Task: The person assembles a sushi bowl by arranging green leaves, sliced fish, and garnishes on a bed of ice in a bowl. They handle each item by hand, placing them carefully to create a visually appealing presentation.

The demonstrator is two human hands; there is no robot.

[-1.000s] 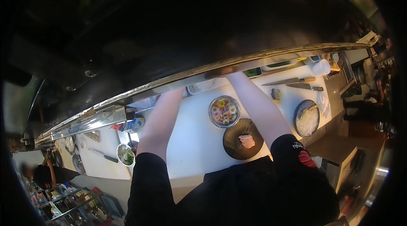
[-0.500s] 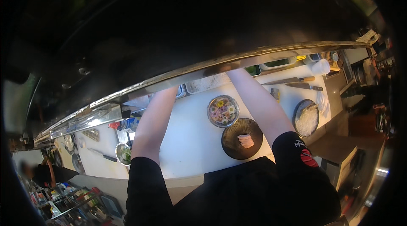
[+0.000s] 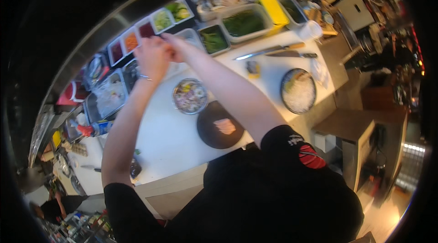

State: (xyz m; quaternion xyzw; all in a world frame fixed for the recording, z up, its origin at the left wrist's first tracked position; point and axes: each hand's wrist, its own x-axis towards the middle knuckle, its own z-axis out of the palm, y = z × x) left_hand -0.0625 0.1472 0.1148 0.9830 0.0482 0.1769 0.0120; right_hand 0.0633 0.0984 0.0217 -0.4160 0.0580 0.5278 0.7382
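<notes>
My left hand [image 3: 153, 58] and my right hand [image 3: 175, 48] meet over the row of small food containers at the far side of the counter. Motion blur smears the fingers of both, so I cannot tell what, if anything, lies between them. Closer to me stands a clear round bowl [image 3: 174, 102] of colourful edible flowers [image 3: 190, 95]. Beside it sits a dark round plate [image 3: 209, 132] with pink slices [image 3: 224, 126], which look like raw fish or meat. Just beyond my hands are compartments of dark red [image 3: 146, 29] and orange [image 3: 131, 41] food.
Two knives [image 3: 269, 51] lie at the far right. A dark bowl [image 3: 284, 89] of white shreds or ice stands right of my right arm. Tubs of greens [image 3: 246, 22], a yellow box [image 3: 273, 10] and a white cup [image 3: 311, 30] line the back. Overhead runs a metal-edged shelf [image 3: 91, 38].
My view has shifted, so the containers that the overhead shelf hid now show. My hands, hidden before, have come into sight close together. The plate and flower bowl appear further left in the picture.
</notes>
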